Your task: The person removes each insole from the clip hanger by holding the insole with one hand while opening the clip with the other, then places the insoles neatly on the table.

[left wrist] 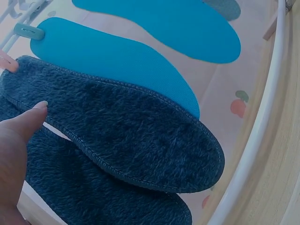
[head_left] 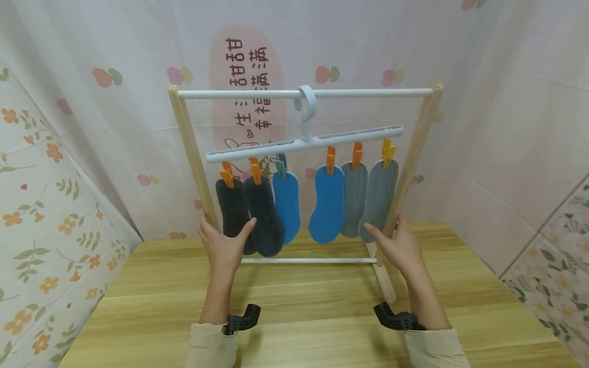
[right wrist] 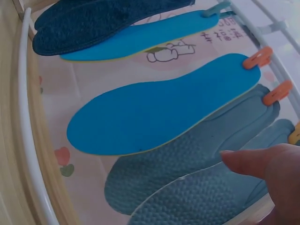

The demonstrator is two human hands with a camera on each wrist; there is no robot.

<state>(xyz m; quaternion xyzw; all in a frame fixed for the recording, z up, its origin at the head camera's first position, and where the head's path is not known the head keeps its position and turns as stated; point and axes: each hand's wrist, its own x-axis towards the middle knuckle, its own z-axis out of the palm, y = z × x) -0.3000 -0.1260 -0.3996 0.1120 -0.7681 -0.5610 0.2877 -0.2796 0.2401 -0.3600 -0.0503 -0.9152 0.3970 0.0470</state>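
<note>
My left hand (head_left: 223, 248) grips the left wooden post of a rack (head_left: 186, 135), its thumb stretched out by the dark fuzzy insoles (head_left: 264, 225). On the other side my right hand (head_left: 400, 248) holds the right post, thumb touching or close to a grey insole (head_left: 382, 197). From the rack's white top bar hangs a pale blue hanger (head_left: 306, 142), tilted with its right end higher. Clipped under it are two dark insoles, two blue insoles (head_left: 327, 204) and two grey ones. The clothespins (head_left: 330, 161) are orange, green and yellow. Fingers behind the posts are mostly hidden.
The rack stands on a wood-grain table (head_left: 313, 317). A white lower rod (head_left: 308, 260) and a wooden foot (head_left: 384, 281) show near its base. Behind hangs a printed curtain (head_left: 368, 46); floral cloth (head_left: 50, 220) borders the left side.
</note>
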